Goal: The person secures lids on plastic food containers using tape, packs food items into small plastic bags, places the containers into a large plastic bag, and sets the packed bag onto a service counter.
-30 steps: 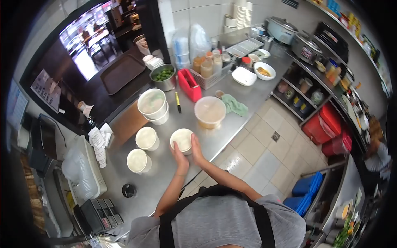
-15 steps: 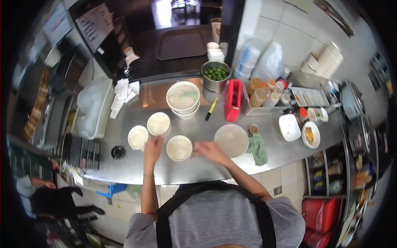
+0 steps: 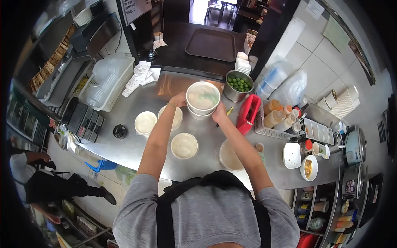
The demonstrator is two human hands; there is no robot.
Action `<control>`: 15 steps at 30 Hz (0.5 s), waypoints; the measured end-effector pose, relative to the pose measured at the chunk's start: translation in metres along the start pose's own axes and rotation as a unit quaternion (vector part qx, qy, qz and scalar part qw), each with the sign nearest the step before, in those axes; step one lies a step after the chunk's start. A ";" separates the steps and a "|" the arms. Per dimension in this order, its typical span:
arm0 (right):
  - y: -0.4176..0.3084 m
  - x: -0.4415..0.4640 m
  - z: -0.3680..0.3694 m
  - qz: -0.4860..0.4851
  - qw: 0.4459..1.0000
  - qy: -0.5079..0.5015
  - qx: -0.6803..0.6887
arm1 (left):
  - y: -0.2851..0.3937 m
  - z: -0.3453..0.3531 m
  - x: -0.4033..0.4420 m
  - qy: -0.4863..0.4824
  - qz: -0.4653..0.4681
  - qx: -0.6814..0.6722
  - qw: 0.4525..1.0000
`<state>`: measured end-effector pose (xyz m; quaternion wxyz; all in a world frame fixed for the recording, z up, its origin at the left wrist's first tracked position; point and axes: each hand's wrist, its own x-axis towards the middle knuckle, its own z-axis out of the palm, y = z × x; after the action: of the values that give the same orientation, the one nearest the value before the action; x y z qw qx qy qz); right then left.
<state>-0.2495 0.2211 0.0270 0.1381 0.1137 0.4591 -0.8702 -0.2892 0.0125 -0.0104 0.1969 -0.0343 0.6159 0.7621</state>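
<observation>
Your left hand (image 3: 178,100) and right hand (image 3: 219,113) grip two stacked, round white tubs (image 3: 202,108) from opposite sides, over the silvery metal worktop (image 3: 210,138), near a steel pot (image 3: 234,96) of green fruit (image 3: 239,84).

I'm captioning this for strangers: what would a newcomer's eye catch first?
Probably the stacked white tubs on the steel counter, between the person's left hand and right hand. Then the bright red object right of the tubs, and the metal pot of green fruit beyond it.
</observation>
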 end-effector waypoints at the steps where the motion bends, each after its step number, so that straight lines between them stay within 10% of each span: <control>1: -0.003 0.002 0.001 0.020 0.999 -0.005 0.033 | 0.007 -0.005 0.000 0.008 -0.076 0.029 0.997; 5: -0.004 0.031 -0.019 0.044 0.994 0.038 0.091 | 0.056 -0.014 -0.015 0.002 -0.144 0.402 0.904; 9: -0.012 0.016 -0.023 0.090 0.994 0.055 0.009 | 0.050 -0.046 -0.009 -0.028 -0.101 0.104 0.989; 15: -0.006 -0.004 0.001 0.088 0.996 -0.014 0.010 | 0.057 -0.006 -0.043 -0.114 -0.194 0.184 0.957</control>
<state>-0.2475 0.2240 0.0332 0.2192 0.1425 0.4363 -0.8610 -0.2705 -0.0141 0.0535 0.4127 -0.0286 0.7006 0.5814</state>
